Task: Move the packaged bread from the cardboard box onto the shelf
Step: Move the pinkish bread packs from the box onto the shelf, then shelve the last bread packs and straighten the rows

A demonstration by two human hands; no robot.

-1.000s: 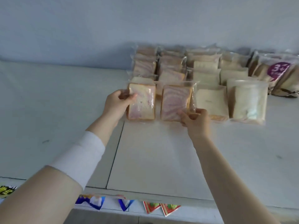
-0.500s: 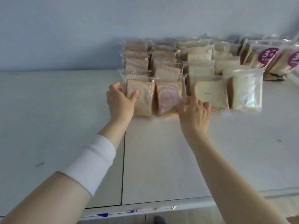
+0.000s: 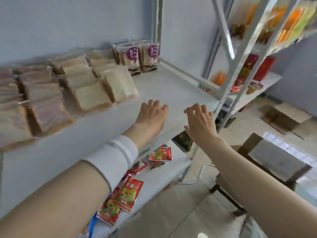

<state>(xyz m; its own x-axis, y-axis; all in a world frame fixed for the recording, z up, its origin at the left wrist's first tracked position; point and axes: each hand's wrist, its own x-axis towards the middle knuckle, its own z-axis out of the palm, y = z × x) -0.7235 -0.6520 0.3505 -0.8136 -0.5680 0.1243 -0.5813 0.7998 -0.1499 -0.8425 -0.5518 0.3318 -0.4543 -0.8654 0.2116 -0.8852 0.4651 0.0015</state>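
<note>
White shelf (image 3: 171,86), two purple-labelled bread packs (image 3: 137,57), both hands (image 3: 151,114) (image 3: 199,122) empty, fingers loosely spread.

Bright daylight, motion blur, edges warped w/ fisheye.

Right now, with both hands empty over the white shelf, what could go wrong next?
1. The front purple-swirl bread packet lies close to the white shelf edge; a passing arm could knock it off.
2. The open left hand and open right hand hover above the shelf's front corner and may bump the grey metal upright when they turn toward the brown cardboard box.
</note>
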